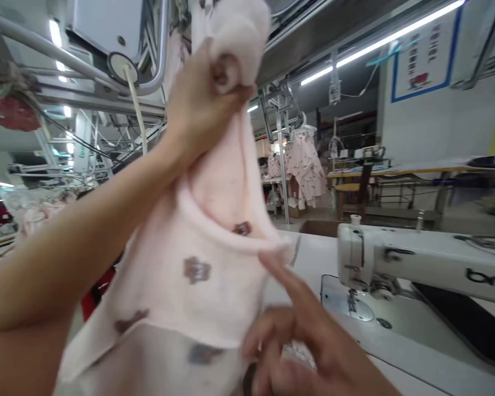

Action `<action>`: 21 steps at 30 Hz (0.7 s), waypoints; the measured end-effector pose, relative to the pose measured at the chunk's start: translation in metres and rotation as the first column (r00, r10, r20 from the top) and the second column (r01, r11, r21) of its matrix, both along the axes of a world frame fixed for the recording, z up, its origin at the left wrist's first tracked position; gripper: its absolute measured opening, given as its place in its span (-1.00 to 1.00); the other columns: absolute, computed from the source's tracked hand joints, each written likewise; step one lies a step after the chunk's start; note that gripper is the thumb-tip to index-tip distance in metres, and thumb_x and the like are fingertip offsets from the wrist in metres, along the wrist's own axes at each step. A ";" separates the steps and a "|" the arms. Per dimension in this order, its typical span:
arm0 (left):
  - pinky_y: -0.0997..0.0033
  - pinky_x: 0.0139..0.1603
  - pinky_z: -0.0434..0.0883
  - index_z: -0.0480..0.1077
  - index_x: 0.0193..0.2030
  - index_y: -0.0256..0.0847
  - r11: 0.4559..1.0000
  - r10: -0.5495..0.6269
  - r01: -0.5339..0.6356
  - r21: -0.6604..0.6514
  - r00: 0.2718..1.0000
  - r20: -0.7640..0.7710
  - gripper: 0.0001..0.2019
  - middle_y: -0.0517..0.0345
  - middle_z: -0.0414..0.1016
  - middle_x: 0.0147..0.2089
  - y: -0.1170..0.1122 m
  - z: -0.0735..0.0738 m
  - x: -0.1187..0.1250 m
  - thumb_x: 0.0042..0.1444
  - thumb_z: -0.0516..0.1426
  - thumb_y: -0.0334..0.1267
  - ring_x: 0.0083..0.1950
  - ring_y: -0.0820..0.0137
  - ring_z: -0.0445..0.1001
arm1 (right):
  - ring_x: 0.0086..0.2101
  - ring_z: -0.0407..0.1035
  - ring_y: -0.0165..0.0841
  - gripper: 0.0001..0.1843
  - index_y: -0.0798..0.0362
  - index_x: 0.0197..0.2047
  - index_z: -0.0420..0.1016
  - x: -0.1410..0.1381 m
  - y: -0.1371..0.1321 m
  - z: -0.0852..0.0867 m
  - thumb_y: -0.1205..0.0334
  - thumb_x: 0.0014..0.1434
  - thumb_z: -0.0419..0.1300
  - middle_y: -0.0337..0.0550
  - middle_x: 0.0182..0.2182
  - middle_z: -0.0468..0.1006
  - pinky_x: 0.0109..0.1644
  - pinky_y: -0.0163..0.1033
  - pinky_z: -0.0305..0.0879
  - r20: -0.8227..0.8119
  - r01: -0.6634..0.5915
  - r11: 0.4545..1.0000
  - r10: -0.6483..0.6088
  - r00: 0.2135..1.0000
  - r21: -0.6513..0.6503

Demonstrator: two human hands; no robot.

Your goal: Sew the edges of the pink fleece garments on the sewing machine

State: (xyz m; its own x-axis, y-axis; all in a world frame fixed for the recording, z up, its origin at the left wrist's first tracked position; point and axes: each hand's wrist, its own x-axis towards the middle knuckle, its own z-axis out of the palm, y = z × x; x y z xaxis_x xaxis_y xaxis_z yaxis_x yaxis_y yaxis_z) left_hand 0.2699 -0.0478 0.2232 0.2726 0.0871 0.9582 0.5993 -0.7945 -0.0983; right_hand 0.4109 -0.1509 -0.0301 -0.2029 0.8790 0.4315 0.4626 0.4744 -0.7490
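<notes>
My left hand (pixel 200 107) is raised high and grips the top of a pale pink garment (pixel 198 275) printed with small brown and grey figures. The cloth hangs down from that fist in front of me. My right hand (pixel 309 344) is lower, at the bottom right of the garment. Its index finger points up and touches the folded hem or neckline edge, while the other fingers curl in. Motion blurs this hand, and I cannot see anything held in it.
A white sewing machine (pixel 400 261) stands on the table (pixel 416 352) at the right. Overhead run metal rails (pixel 86 66) and a hanging conveyor. More pink garments (pixel 303 165) hang in the background, beside worktables (pixel 400 173) and a chair.
</notes>
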 end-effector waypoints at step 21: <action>0.43 -0.41 0.30 0.25 -0.29 -0.07 0.509 -0.023 -0.282 -0.813 0.940 -0.340 -0.80 0.26 0.46 -0.49 0.003 -0.228 -0.047 0.12 -0.08 -0.04 -0.41 0.29 0.47 | -0.47 0.37 -0.27 -0.59 -0.06 -0.51 0.43 0.071 -0.028 -0.041 -0.19 0.09 0.06 -0.22 -0.52 0.49 -0.45 -0.32 0.28 -0.146 0.760 0.650 -0.754 0.641 -0.022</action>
State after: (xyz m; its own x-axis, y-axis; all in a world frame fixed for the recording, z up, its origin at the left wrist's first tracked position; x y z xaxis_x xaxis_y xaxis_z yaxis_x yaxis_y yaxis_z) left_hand 0.2227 -0.0446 -0.0044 0.4158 0.8624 0.2886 0.7685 -0.5029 0.3956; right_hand 0.4823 -0.1785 -0.0708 0.5856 0.6826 0.4371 0.5734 0.0322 -0.8186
